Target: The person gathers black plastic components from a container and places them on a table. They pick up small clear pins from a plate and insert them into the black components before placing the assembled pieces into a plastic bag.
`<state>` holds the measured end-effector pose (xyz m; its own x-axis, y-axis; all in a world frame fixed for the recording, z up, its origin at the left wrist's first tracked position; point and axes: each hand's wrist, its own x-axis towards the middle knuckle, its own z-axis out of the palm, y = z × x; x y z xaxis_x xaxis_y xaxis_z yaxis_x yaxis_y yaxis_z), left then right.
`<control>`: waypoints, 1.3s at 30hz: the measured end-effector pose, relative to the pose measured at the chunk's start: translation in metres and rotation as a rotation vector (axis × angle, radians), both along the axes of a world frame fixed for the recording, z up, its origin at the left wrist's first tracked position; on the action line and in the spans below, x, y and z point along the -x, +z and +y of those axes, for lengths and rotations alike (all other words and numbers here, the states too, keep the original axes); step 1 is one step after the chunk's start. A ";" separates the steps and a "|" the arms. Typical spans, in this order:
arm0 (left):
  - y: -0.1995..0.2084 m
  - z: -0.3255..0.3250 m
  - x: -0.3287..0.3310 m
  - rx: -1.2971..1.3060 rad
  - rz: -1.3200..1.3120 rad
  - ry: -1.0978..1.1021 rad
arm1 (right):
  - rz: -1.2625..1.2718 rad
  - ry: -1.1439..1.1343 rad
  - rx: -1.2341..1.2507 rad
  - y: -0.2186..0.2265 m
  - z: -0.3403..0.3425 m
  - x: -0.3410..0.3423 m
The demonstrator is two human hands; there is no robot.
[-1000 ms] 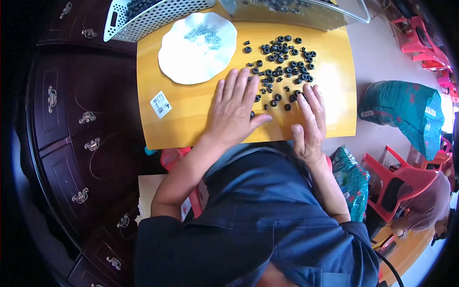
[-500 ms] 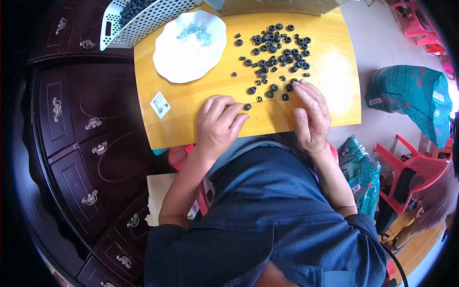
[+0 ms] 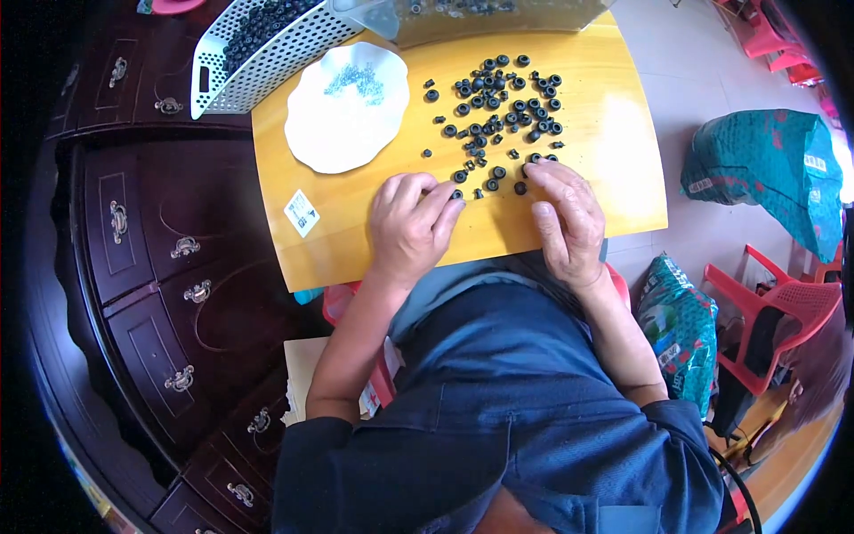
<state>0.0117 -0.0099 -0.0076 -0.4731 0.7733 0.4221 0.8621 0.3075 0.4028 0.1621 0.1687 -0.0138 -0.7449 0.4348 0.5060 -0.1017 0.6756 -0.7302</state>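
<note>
Many small black parts (image 3: 519, 105), round ring-shaped pieces and smaller spool-like bits, lie loosely spread on the yellow tabletop (image 3: 623, 187). My left hand (image 3: 409, 221) rests near the front edge with its fingers curled. Its thumb and index fingertips close around one black ring-shaped part (image 3: 457, 195). To the right, my right hand (image 3: 574, 221) lies over the table with fingers stretched and the thumb apart. Its fingertips touch or partly cover black pieces at the front of the spread; one black ring (image 3: 520, 188) lies just left of them.
A white scalloped plate (image 3: 342, 133) with a blue-grey pattern sits at the left. Behind it stands a white perforated basket (image 3: 294, 55) full of black parts, beside a translucent bin (image 3: 498, 25). A printed label (image 3: 302, 214) is on the table. Teal bags (image 3: 756, 165) and a red chair (image 3: 783, 307) stand right.
The view has shifted slightly. My left fingertips have come onto the black ring-shaped part that lay just beside them. My right hand has moved slightly left among the front pieces.
</note>
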 end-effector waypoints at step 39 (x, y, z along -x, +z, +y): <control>0.016 0.018 0.159 0.220 -0.102 0.165 | -0.084 -0.048 -0.023 0.003 -0.003 -0.003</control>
<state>-0.1468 0.0076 0.0085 -0.6317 0.7499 0.1967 0.7516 0.5301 0.3926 0.1651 0.1653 -0.0113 -0.7635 0.4605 0.4528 -0.0075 0.6947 -0.7192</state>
